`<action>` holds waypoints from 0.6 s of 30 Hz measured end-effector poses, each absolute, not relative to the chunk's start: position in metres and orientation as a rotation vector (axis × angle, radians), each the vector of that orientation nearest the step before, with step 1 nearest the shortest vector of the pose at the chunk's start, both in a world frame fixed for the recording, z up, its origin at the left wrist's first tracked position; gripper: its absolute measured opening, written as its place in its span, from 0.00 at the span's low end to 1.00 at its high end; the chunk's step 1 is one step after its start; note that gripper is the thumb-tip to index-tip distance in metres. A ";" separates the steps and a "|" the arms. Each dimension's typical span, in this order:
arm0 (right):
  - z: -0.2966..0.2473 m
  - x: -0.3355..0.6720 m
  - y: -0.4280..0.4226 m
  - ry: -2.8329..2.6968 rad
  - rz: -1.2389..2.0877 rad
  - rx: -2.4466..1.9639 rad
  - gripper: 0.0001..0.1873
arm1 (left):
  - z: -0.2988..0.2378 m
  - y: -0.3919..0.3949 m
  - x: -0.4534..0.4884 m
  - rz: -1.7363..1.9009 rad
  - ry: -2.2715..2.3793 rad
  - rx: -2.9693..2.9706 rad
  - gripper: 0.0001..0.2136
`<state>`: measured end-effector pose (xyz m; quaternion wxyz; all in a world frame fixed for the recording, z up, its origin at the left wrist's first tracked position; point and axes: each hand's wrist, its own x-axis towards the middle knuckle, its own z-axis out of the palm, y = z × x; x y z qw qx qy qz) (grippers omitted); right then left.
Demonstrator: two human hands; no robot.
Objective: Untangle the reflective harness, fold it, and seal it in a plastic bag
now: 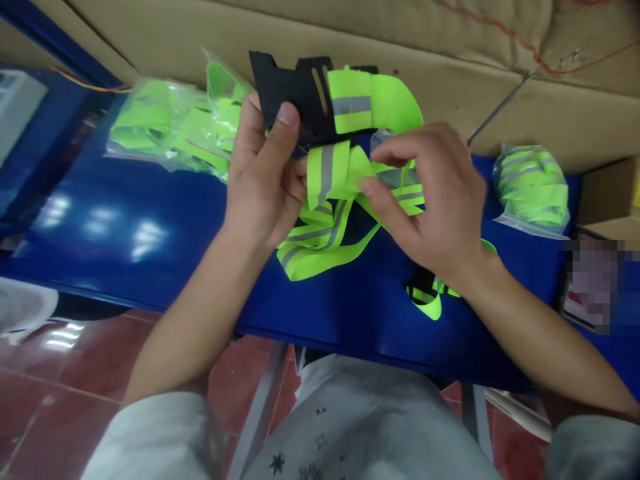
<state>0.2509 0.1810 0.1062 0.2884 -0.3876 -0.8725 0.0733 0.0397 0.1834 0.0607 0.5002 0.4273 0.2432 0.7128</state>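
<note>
My left hand point(267, 170) grips a large black plastic buckle point(290, 93), thumb pressed on its face. A neon yellow-green reflective strap point(353, 100) with a grey stripe runs from the buckle's slotted end and loops to the right. Below the buckle, a folded part of the strap lies against the left fingers. My right hand point(430, 193) pinches this lower part between thumb and forefinger. More strap hangs in loops down to the blue table. Near my right wrist, another black buckle piece point(423, 283) with strap lies on the table.
Clear plastic bags point(170, 127) of neon straps lie at the back left, and another bag point(533, 187) sits at the right. A cardboard box point(607, 193) stands at the right edge. Brown covering point(320, 33) lines the back of the blue table point(125, 247).
</note>
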 end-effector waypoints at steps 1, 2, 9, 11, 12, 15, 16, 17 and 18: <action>0.103 0.248 0.181 -2.363 0.310 -1.046 0.21 | 0.061 0.184 0.040 1.724 0.533 1.083 0.06; 0.098 0.245 0.181 -2.379 0.409 -1.066 0.21 | 0.060 0.184 0.040 1.729 0.497 1.132 0.08; 0.068 0.237 0.189 -2.746 0.681 -1.041 0.16 | 0.057 0.193 0.033 1.922 0.710 1.249 0.17; 0.069 0.238 0.190 -2.775 0.695 -1.035 0.17 | 0.056 0.196 0.028 1.921 0.739 1.198 0.20; 0.071 0.239 0.190 -2.778 0.687 -1.037 0.18 | 0.055 0.197 0.026 1.922 0.737 1.189 0.21; 0.079 0.246 0.194 -2.794 0.600 -1.063 0.19 | 0.057 0.197 0.022 1.942 0.726 1.167 0.18; 0.082 0.249 0.195 -2.796 0.553 -1.067 0.19 | 0.058 0.197 0.021 1.955 0.726 1.177 0.17; 0.084 0.253 0.197 -2.792 0.498 -1.069 0.20 | 0.059 0.197 0.019 1.968 0.736 1.188 0.15; 0.087 0.256 0.200 -2.788 0.446 -1.069 0.21 | 0.059 0.197 0.018 1.978 0.752 1.202 0.13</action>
